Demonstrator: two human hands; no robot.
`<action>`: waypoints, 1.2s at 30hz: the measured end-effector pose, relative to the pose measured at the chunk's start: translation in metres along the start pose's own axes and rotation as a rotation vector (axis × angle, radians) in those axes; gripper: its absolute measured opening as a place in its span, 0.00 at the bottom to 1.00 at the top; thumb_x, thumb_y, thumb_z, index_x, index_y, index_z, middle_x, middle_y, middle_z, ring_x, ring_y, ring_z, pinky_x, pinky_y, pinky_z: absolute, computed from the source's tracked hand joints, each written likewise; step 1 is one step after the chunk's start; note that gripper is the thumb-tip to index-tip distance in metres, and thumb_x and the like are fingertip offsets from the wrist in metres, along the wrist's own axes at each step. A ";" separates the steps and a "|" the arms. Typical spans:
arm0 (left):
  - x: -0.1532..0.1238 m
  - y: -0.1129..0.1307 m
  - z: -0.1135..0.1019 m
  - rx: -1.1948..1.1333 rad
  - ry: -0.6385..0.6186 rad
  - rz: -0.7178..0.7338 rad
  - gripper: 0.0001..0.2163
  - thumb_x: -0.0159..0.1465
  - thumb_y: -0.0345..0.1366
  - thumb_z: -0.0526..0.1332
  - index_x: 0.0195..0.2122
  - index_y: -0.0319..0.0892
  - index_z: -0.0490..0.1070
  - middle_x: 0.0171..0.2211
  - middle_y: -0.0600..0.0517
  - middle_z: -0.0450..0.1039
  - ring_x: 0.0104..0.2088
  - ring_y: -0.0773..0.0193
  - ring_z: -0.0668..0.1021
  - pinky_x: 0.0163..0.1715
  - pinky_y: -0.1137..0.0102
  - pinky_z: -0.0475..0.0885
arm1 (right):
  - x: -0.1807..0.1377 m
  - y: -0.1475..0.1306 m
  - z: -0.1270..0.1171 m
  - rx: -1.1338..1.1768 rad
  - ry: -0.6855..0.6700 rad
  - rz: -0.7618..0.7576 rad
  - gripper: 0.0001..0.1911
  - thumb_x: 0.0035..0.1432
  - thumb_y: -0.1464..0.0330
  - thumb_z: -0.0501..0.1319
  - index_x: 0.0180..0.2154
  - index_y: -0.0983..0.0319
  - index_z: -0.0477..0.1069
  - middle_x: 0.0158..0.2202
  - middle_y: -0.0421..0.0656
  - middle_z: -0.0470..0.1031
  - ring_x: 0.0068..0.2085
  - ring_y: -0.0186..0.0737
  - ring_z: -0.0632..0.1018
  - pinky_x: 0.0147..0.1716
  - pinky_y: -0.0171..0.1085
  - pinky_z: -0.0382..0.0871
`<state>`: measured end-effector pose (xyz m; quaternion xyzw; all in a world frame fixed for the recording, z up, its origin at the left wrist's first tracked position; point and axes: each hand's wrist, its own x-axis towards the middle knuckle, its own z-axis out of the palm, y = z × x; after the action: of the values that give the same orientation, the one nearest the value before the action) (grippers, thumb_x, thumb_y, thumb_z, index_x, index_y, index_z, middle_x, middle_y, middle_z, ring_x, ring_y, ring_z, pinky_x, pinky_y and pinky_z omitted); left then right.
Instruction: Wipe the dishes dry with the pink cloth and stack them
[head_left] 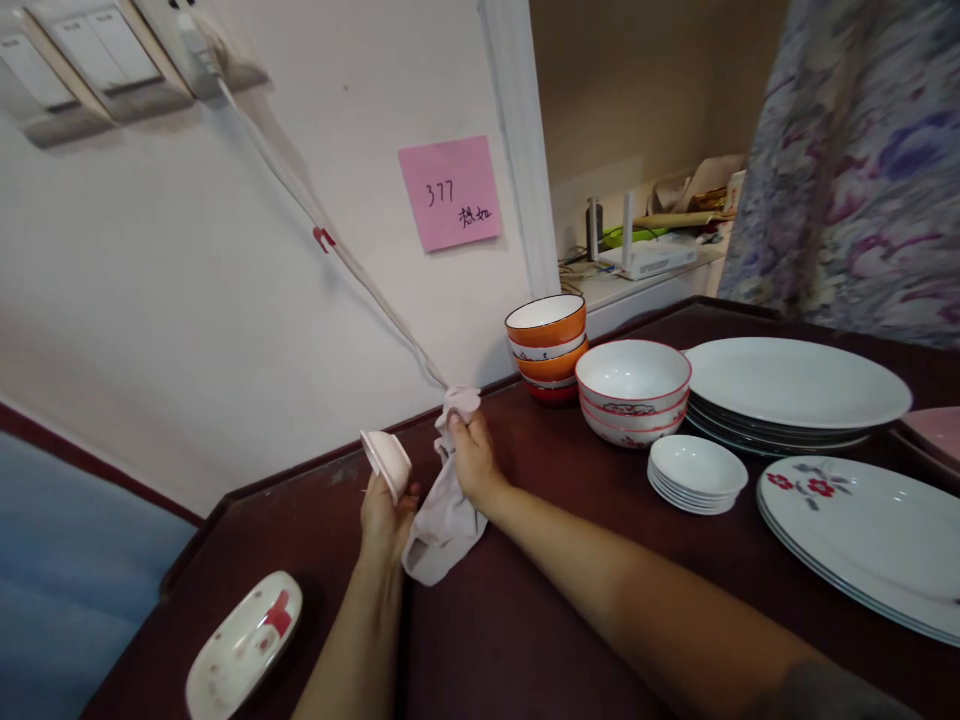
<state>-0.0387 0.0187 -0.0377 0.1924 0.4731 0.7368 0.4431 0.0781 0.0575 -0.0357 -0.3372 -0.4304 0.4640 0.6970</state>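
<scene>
A small pale pink bowl (391,462) is tipped on its side in my left hand (384,515), its fingers wrapped about the base. My right hand (472,455) grips a light pinkish cloth (448,520). One end of the cloth sticks up above the fingers, and the rest hangs down toward the dark red table (480,640). Bowl and cloth are close together but apart. At the lower left, an oblong white dish (244,645) with a red pattern lies on the table.
To the right stand stacked orange bowls (546,345), red-rimmed white bowls (634,390), small white saucers (697,470), large white plates (799,385) and flowered oval plates (870,530). A white cord (352,265) runs down the wall behind my hands.
</scene>
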 end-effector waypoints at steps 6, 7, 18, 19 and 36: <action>-0.002 -0.008 0.002 0.266 -0.122 0.079 0.12 0.48 0.36 0.69 0.32 0.39 0.73 0.23 0.54 0.70 0.23 0.66 0.73 0.25 0.71 0.69 | -0.021 -0.019 0.011 0.104 -0.484 -0.128 0.16 0.63 0.60 0.52 0.44 0.59 0.74 0.43 0.42 0.74 0.46 0.39 0.73 0.50 0.37 0.64; -0.003 -0.008 0.002 0.274 -0.110 0.105 0.12 0.47 0.37 0.69 0.32 0.39 0.72 0.22 0.55 0.70 0.23 0.66 0.73 0.25 0.71 0.69 | -0.022 -0.017 0.011 0.128 -0.493 -0.049 0.18 0.63 0.58 0.52 0.43 0.60 0.74 0.40 0.43 0.74 0.44 0.39 0.73 0.46 0.37 0.66; -0.002 -0.002 0.000 0.354 0.104 0.416 0.17 0.49 0.44 0.69 0.33 0.42 0.65 0.24 0.60 0.65 0.22 0.72 0.67 0.24 0.75 0.63 | -0.027 -0.012 0.015 0.382 -0.441 0.796 0.30 0.66 0.48 0.44 0.41 0.65 0.73 0.25 0.43 0.75 0.26 0.36 0.75 0.29 0.35 0.70; 0.000 -0.002 -0.002 0.367 0.145 0.447 0.17 0.49 0.44 0.68 0.33 0.42 0.65 0.25 0.59 0.65 0.22 0.72 0.67 0.24 0.74 0.63 | -0.027 -0.016 0.014 0.409 -0.490 0.844 0.32 0.66 0.49 0.40 0.42 0.64 0.72 0.26 0.44 0.75 0.26 0.36 0.75 0.30 0.35 0.71; 0.007 -0.002 -0.012 0.733 0.364 0.697 0.13 0.54 0.45 0.65 0.32 0.43 0.65 0.26 0.57 0.66 0.26 0.65 0.70 0.28 0.70 0.65 | -0.009 -0.004 -0.005 -0.474 -0.454 0.209 0.03 0.49 0.68 0.65 0.29 0.60 0.75 0.25 0.39 0.75 0.28 0.38 0.72 0.29 0.34 0.62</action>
<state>-0.0500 0.0185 -0.0463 0.3492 0.6767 0.6480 -0.0130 0.0827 0.0473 -0.0367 -0.4202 -0.6333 0.4832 0.4345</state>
